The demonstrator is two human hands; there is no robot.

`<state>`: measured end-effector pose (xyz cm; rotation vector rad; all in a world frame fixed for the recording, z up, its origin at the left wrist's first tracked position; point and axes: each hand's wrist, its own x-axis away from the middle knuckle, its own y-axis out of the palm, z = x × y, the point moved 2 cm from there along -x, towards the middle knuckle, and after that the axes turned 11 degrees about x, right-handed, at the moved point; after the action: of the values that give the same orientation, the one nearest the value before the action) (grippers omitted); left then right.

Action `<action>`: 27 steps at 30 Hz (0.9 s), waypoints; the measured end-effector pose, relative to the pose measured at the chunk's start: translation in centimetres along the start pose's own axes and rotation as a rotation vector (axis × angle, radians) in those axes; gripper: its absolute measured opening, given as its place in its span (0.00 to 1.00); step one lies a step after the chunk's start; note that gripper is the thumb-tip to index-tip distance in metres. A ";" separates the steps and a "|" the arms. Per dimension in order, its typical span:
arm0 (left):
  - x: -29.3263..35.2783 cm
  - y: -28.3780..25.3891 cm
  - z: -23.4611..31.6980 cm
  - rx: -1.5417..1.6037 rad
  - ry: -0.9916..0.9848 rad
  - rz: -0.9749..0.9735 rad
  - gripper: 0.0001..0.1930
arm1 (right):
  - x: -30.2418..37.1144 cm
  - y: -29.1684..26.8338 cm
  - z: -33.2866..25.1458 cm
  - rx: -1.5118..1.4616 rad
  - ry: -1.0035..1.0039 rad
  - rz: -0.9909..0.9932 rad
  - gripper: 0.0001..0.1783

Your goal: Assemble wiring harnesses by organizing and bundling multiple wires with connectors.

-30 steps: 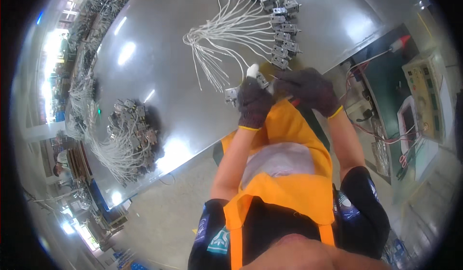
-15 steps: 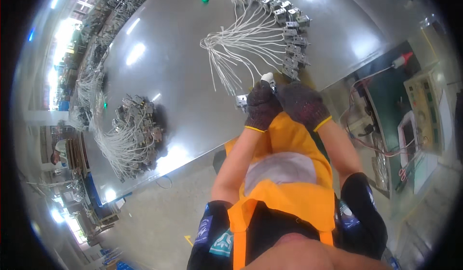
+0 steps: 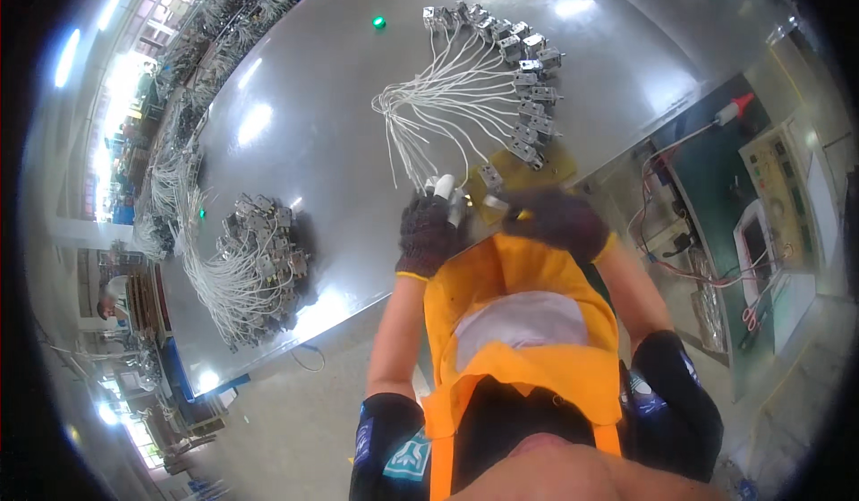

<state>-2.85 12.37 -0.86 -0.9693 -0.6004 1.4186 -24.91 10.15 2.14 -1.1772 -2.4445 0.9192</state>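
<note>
1. Left hand: dark-gloved, one fingertip white-covered, fingers curled beside a blurred metal part; pinch on it indiscernible.
2. Right hand: dark-gloved, fingers bent, near a blurred pale piece; grip likewise unclear.
3. Single metal unit: on the table, near both hands.
4. Row of metal units: curved, beyond the hands; white wires gathered leftward.
5. Wired heap: farther left.

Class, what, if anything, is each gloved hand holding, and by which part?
Left hand: apparently a small metal unit, though blur hides which part is gripped. Right hand: cannot be told; the blur there is too strong.
</note>
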 end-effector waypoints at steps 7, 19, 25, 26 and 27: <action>0.7 5.0 -0.8 1.255 -0.490 0.376 0.27 | -2.5 7.8 3.4 0.001 -0.080 0.340 0.25; -0.3 6.0 1.2 0.294 0.145 0.358 0.24 | -1.2 0.3 1.8 -0.195 0.394 -0.190 0.17; -0.7 5.5 -0.8 1.001 -0.098 0.293 0.23 | -3.7 -2.0 4.9 -0.047 0.018 0.030 0.22; -0.9 5.6 -0.9 1.233 -0.194 0.354 0.23 | -3.9 -2.2 5.9 0.002 0.156 -0.008 0.22; -1.2 5.7 -0.7 1.288 -0.240 0.337 0.23 | -3.9 -2.4 6.6 0.034 0.286 0.004 0.23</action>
<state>-5.42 10.44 -5.73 0.1518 0.3733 1.7991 -27.14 3.20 -1.24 -1.2097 -2.1922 0.7329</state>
